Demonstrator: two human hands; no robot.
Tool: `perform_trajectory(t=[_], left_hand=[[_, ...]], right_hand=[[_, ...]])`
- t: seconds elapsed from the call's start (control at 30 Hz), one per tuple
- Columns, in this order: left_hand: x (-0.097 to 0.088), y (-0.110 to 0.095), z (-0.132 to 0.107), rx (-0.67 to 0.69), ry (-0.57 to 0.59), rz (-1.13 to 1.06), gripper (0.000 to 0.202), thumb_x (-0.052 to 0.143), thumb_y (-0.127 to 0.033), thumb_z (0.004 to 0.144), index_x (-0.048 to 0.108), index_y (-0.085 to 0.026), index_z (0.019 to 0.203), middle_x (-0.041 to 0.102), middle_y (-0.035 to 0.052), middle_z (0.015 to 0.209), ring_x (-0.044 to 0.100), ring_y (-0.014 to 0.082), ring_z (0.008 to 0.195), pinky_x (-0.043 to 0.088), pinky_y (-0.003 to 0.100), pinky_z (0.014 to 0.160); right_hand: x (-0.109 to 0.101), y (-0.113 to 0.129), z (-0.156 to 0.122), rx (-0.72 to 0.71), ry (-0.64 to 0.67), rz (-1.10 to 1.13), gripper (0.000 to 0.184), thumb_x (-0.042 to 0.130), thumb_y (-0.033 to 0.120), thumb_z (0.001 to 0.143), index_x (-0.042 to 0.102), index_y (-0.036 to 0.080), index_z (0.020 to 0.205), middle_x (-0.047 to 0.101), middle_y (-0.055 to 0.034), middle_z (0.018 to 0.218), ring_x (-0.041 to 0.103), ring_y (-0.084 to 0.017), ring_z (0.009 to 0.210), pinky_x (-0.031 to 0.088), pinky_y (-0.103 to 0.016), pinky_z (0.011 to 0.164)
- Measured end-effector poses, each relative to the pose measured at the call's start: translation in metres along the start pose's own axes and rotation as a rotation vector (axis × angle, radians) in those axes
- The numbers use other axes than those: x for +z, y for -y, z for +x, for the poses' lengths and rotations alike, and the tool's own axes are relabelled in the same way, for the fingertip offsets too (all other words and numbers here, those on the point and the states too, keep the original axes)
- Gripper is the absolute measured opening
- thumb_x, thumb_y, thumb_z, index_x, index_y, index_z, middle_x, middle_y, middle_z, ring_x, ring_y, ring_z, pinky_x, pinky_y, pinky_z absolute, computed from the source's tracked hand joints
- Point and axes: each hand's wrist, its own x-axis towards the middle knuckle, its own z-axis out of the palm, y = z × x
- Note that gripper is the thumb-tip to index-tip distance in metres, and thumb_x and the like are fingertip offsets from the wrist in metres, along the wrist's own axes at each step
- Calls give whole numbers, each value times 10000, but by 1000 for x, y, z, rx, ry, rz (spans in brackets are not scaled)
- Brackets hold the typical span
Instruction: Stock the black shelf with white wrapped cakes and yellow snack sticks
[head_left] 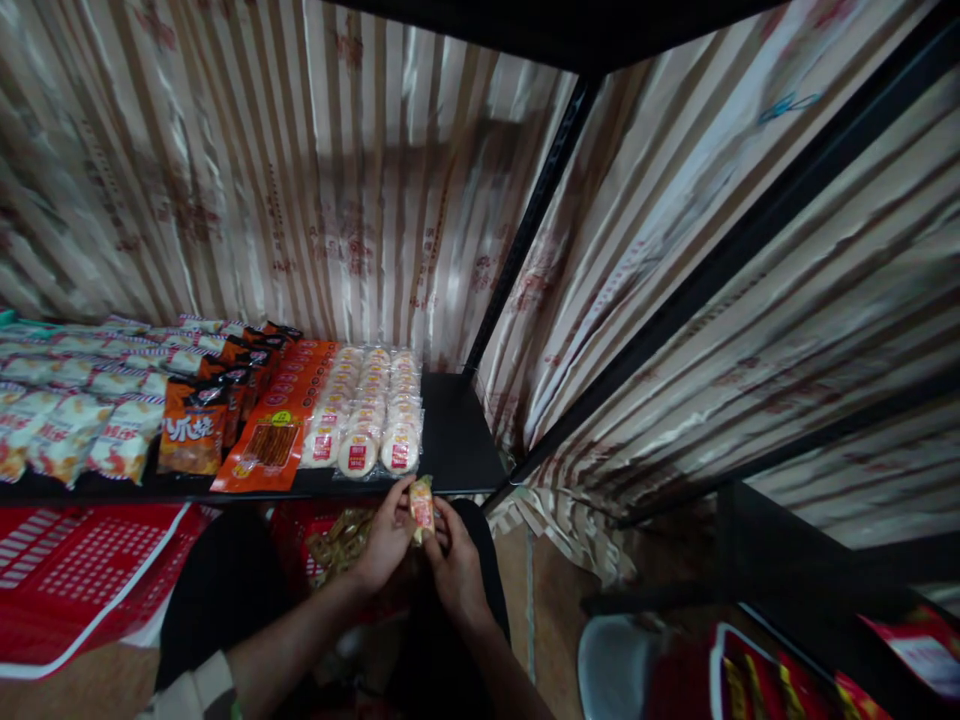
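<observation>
A small wrapped snack (421,505) with a yellowish wrapper and a red-orange print is held upright between both hands, just in front of the shelf's front edge. My left hand (386,540) grips it from the left, fingers closed at its upper side. My right hand (453,560) pinches it from the right and below with the thumb. Closest to the hands on the black shelf (457,430) are rows of round white packaged crackers (358,453) in clear wrap. Beside those lies a large orange snack packet (274,440).
Orange-and-black bags (193,425) and white snack bags (124,435) fill the shelf's left. Below are a red basket (90,575) and another red basket with gold-coloured packets (341,545). Black shelf posts (536,220) and a striped curtain (360,200) enclose the back. A pale stool (615,665) stands right.
</observation>
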Motion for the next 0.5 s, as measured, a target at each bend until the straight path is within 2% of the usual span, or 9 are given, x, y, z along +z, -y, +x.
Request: perform_trajectory(t=[0.13,0.27,0.5], left_hand=[[-3,-6,3,28,-29,36,554,540,-159,700,473,-195,1249,607,31,899,556,122,720,448,229,672],[-5,-10,3,65,-40,46,550,525,-143,681,493,-201,1227,615,24,902,557,118,716,446,224,672],[-4,-10,4,78,-46,52,519,532,-245,715,481,-168,1225,625,36,900,596,138,759,471,256,722]], right_hand=[[5,3,4,0,12,94,437,510,302,787,473,186,1206,621,-114,1148,613,-203,1030,503,-347,897],[9,4,5,-9,-14,168,406,528,313,784,494,188,1169,644,-110,1114,636,-196,974,514,-340,868],[10,3,5,19,-36,245,384,580,321,761,551,191,1121,675,-89,1046,661,-191,886,532,-326,810]])
